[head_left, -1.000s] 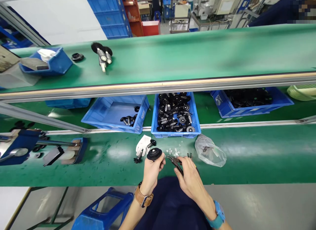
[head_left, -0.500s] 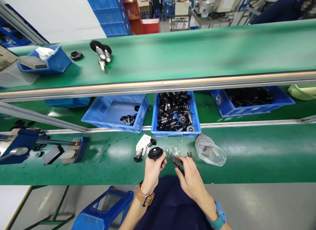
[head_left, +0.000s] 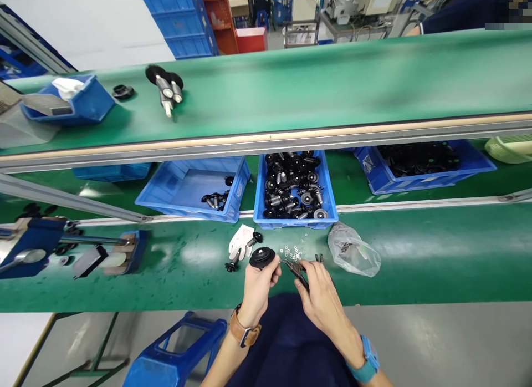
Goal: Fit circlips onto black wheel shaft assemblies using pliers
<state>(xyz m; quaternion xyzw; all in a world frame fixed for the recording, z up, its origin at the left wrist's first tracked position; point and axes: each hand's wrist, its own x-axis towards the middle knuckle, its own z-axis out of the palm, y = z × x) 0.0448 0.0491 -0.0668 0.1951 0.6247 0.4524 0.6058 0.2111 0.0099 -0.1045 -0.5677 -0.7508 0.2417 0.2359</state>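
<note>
My left hand (head_left: 258, 283) grips a round black part (head_left: 262, 257) with a stepped disc on top. My right hand (head_left: 319, 291) is wrapped round dark pliers (head_left: 296, 269), whose thin tips point left, close to my left fingertips. Just beyond the pliers lie several small white rings (head_left: 294, 253), scattered on the green bench. A white glove (head_left: 241, 241) lies to the left, with two black-and-silver parts on or beside it. Whether anything sits between the plier tips is too small to tell.
A blue bin (head_left: 296, 223) full of black parts stands behind my hands, with another blue bin (head_left: 183, 207) to its left. A clear plastic bag (head_left: 354, 251) lies at right. A green shelf (head_left: 332, 87) crosses above. At far left is a blue press (head_left: 31, 248).
The plier tips have drawn slightly away from my left fingertips. The view has shifted a little, and a person's wrist now shows beyond the shelf at upper right.
</note>
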